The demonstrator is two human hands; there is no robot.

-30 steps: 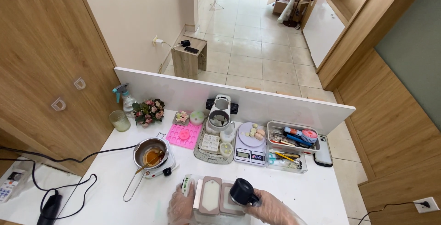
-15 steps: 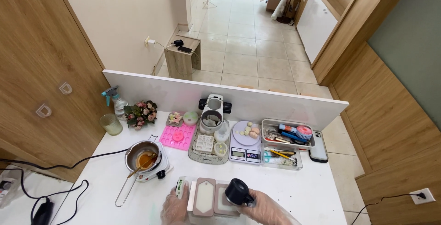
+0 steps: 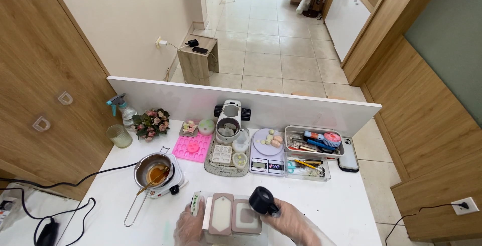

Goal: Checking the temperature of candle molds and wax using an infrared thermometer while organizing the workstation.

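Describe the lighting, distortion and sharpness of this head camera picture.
Head view: even daylight, soft shadows under the pot on the white table; glare on the floor tiles; wide-angle bending tilts the door and walls outward; sharp overall, but the gloved left hand and right hand are cut by the bottom edge.

Both the left hand (image 3: 188, 226) and right hand (image 3: 291, 223) wear thin, clear, crinkled disposable plastic gloves.

A white label with green print (image 3: 195, 204) stands at the clear box's left end, and the white kitchen scale (image 3: 265, 157) shows a small grey screen (image 3: 259, 164).
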